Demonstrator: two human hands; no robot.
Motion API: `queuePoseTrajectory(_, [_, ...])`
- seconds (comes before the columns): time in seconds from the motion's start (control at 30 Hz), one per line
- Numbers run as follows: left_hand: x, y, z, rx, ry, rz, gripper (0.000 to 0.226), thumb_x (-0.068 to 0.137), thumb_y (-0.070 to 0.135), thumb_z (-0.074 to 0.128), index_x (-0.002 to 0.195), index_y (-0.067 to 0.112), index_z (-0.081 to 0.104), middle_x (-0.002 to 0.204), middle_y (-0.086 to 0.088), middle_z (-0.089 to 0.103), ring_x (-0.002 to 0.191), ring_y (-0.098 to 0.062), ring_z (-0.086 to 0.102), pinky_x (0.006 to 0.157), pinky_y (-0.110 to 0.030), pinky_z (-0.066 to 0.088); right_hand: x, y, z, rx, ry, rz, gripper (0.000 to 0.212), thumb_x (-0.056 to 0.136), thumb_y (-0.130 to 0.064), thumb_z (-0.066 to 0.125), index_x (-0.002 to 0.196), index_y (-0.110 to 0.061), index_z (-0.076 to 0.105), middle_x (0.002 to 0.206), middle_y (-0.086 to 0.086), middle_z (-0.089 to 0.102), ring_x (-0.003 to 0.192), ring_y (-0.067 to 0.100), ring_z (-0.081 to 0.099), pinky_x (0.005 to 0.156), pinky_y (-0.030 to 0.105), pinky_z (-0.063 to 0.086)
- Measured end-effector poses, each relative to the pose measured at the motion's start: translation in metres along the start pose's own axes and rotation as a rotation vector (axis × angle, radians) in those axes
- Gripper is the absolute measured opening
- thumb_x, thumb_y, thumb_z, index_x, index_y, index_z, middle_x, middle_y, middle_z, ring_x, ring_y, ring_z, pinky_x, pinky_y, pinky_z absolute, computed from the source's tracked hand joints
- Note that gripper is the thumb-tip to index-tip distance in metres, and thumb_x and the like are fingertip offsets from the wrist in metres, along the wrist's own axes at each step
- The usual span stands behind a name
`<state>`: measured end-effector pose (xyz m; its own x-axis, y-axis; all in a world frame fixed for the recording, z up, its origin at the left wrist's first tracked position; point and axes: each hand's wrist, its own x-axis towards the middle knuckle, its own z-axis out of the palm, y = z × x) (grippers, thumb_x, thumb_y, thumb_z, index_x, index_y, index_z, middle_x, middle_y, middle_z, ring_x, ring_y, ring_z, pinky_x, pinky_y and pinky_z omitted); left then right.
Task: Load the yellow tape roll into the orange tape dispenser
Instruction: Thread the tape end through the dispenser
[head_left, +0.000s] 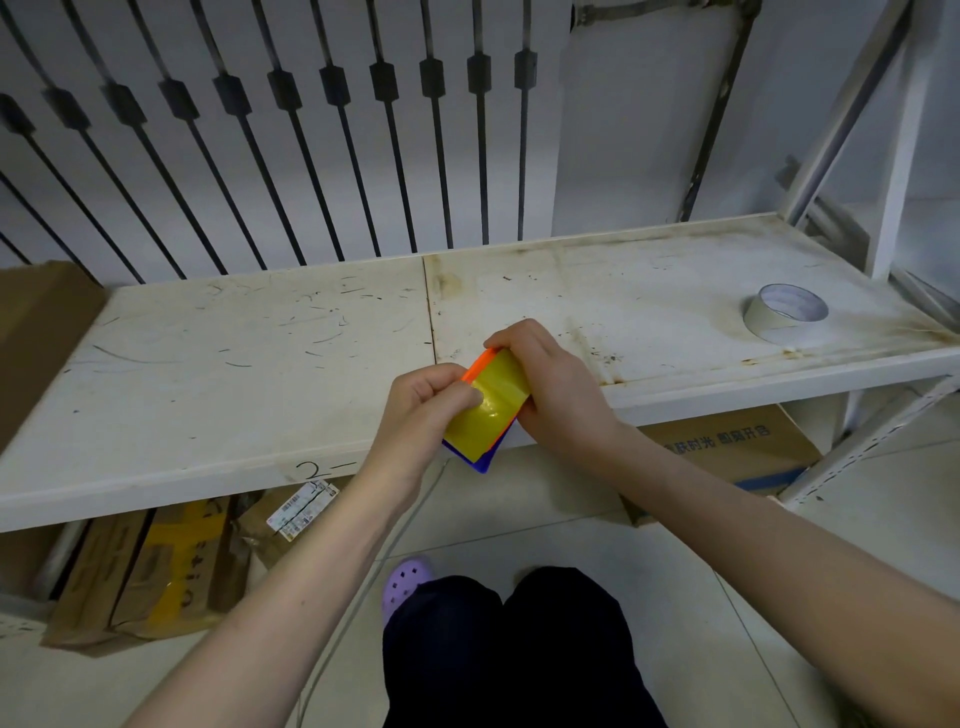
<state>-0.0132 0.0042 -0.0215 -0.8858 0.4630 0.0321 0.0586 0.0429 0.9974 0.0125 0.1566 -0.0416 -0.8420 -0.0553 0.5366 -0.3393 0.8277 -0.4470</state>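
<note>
Just above the front edge of the white shelf (260, 364), both my hands hold the tape dispenser and the yellow tape roll (488, 410) together. Only an orange edge of the dispenser (475, 370) shows at the top, and a blue part (484, 461) sticks out below the tape. My right hand (550, 384) wraps the roll and dispenser from the right. My left hand (423, 410) pinches the yellow tape's surface from the left with thumb and fingers. Most of the dispenser is hidden behind the tape and my fingers.
A second, pale tape roll (784, 312) lies flat at the right end of the shelf. Cardboard boxes (156, 566) are stacked under the shelf on the left, with another box (737, 447) under the right side. Dark metal bars (337, 156) line the wall behind. My knees (509, 649) are below.
</note>
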Motion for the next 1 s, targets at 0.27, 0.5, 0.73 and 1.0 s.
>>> queuePoseTrajectory(0.27, [0.002,0.002,0.004,0.021,-0.002,-0.026,0.007,0.062,0.016,0.048,0.058,0.012,0.051,0.052,0.01,0.048,0.049,0.003,0.049,0.044,-0.009,0.037,-0.004,-0.001,-0.001,0.019,-0.015,0.07,0.041,0.072,0.001,0.058,0.113,-0.004,0.054,0.112,0.015,0.057,0.086,0.032,0.06,0.059,0.036,0.047])
queuePoseTrajectory(0.5, [0.002,-0.006,0.004,-0.022,0.003,-0.051,0.016,0.058,0.013,0.047,0.065,0.01,0.06,0.056,0.008,0.055,0.05,0.004,0.054,0.045,-0.01,0.041,-0.007,0.003,0.001,-0.039,-0.06,0.099,0.042,0.076,0.001,0.064,0.116,-0.005,0.053,0.116,0.014,0.056,0.087,0.031,0.06,0.061,0.03,0.042])
queuePoseTrajectory(0.73, [0.004,-0.008,-0.002,-0.064,-0.059,-0.039,0.025,0.057,0.01,0.047,0.073,0.011,0.065,0.06,0.008,0.062,0.056,0.001,0.058,0.05,-0.013,0.045,-0.006,0.0,-0.003,-0.05,-0.067,0.097,0.045,0.076,0.001,0.065,0.118,-0.007,0.051,0.118,0.013,0.054,0.087,0.03,0.059,0.062,0.034,0.048])
queuePoseTrajectory(1.0, [0.005,-0.006,-0.007,-0.049,-0.079,0.024,0.018,0.063,0.02,0.061,0.078,0.014,0.069,0.066,0.009,0.07,0.065,-0.002,0.064,0.055,-0.014,0.049,-0.003,-0.001,-0.007,-0.062,-0.042,0.04,0.045,0.073,0.0,0.068,0.115,-0.007,0.053,0.114,0.013,0.056,0.081,0.03,0.061,0.054,0.03,0.044])
